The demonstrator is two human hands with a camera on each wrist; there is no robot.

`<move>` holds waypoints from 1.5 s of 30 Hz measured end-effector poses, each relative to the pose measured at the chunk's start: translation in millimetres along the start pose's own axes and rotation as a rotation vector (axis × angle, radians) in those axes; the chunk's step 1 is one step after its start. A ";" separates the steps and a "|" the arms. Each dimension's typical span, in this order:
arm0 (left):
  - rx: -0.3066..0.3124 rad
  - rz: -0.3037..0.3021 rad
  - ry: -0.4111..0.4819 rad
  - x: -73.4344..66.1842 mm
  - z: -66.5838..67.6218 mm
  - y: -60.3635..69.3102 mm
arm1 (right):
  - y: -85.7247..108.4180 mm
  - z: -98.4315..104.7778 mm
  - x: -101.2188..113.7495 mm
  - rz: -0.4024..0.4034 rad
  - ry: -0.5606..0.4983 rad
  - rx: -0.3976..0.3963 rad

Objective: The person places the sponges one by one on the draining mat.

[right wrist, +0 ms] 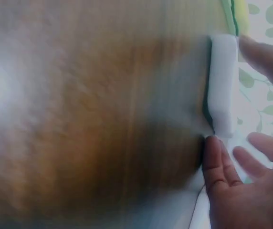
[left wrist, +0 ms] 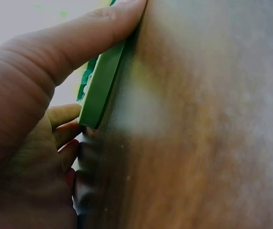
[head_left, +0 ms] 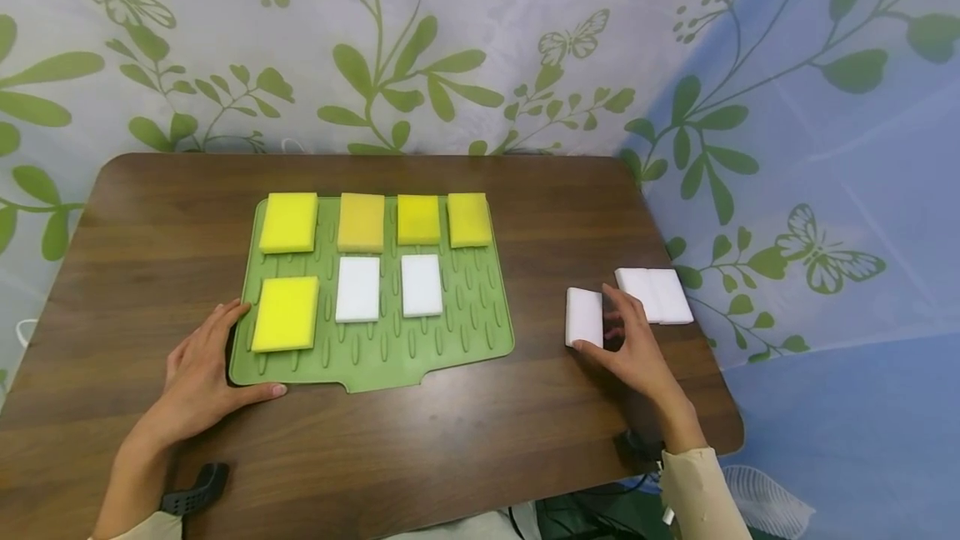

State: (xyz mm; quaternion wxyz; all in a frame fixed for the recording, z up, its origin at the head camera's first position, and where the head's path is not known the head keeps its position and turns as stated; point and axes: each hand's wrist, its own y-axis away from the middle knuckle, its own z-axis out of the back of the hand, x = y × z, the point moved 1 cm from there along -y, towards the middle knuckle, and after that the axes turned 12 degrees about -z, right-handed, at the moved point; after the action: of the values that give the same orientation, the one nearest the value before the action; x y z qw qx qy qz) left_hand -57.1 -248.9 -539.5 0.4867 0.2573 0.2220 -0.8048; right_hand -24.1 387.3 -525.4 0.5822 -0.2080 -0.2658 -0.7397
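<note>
A green ridged mat [head_left: 405, 357] lies on the table with its near-left corner between the thumb and fingers of my left hand [head_left: 198, 382]. In the left wrist view, my left hand [left wrist: 36, 95] has its thumb along one edge of the mat [left wrist: 100, 90] and its fingertips at another. Right of the mat, my right hand [head_left: 641, 352] spans a white block [head_left: 583, 317], thumb at the near end and a finger at the far end. The right wrist view shows my right hand [right wrist: 251, 191] holding the white block [right wrist: 224, 81] by its two ends.
Several yellow sponges [head_left: 285, 315] lie on the mat's left and far sides. Two white blocks [head_left: 357, 290] sit near its middle. Another pair of white blocks [head_left: 654, 296] lies side by side at the table's right edge. A patterned curtain [head_left: 420, 48] hangs behind.
</note>
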 end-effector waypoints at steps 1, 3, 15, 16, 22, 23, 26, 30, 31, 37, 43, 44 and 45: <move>-0.001 -0.002 0.000 0.3 -0.1 0.2 | -0.6 0.1 0.0 -0.011 0.021 0.012; -0.003 -0.006 0.000 1.3 -0.9 0.5 | -2.2 -0.2 0.2 -0.024 0.060 0.038; 0.001 -0.007 0.000 2.3 -3.0 0.3 | -11.5 -2.1 -1.4 -0.016 0.131 0.092; 0.000 -0.009 -0.002 2.4 -2.8 0.2 | -11.9 -2.3 -1.0 -0.011 0.128 0.090; -0.006 -0.013 -0.007 3.1 -3.3 0.5 | -13.3 -3.7 1.0 0.005 0.117 0.081; -0.006 -0.011 -0.006 3.1 -3.5 0.7 | -13.6 -4.0 1.8 0.009 0.114 0.080; -0.009 -0.007 -0.007 2.9 -3.3 1.0 | -14.5 -4.9 5.1 0.021 0.103 0.080; -0.009 -0.002 -0.012 3.3 -3.7 1.2 | -16.6 -6.3 12.0 0.036 0.086 0.091; -0.008 -0.002 -0.012 3.3 -3.6 1.0 | -17.3 -6.8 14.1 0.038 0.081 0.092; -0.009 -0.002 -0.016 2.9 -3.1 0.4 | -22.6 -11.9 28.7 0.061 0.078 0.091; -0.015 -0.006 -0.023 2.6 -2.3 0.3 | -27.7 -21.3 46.3 0.088 0.065 0.116; -0.017 -0.008 -0.024 2.5 -2.1 0.4 | -28.1 -22.8 49.9 0.086 0.061 0.128; -0.019 -0.009 -0.025 2.4 -1.8 0.4 | -28.9 -24.4 53.0 0.087 0.056 0.139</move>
State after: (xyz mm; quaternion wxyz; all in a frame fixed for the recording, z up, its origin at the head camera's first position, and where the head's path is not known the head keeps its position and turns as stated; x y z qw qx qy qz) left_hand -57.4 -249.6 -542.5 0.4881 0.2418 0.2246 -0.8080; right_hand -64.6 337.2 -515.9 0.6340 -0.1578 -0.2907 -0.6991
